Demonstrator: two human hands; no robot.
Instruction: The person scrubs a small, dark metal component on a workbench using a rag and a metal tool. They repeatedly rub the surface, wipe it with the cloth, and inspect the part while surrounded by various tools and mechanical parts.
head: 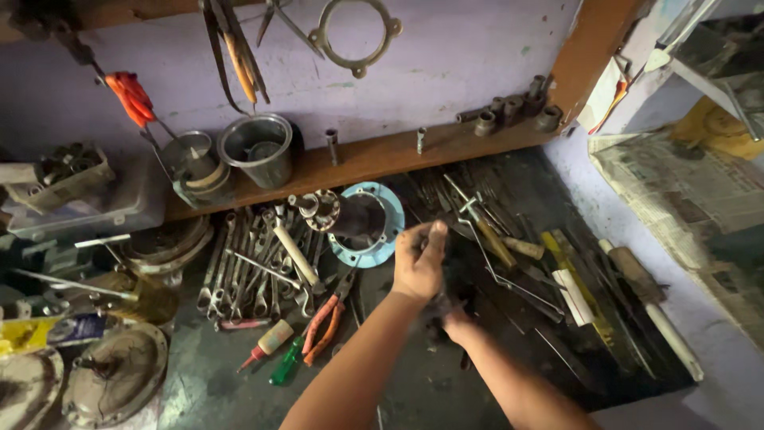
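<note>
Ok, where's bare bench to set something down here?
Bare bench lies below the screwdrivers, right of the round cover; another patch sits between the forearms. Crowded: the spanner pile and the long tools on the right.

Right hand (pixel 455 322) behind dark object (pixel 446 299)

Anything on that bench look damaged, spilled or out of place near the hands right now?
Nothing looks broken or spilled. The bench is crowded: wrenches heaped loosely, orange-handled pliers lying askew. The left hand and right hand hold a dark object too blurred to judge.
</note>
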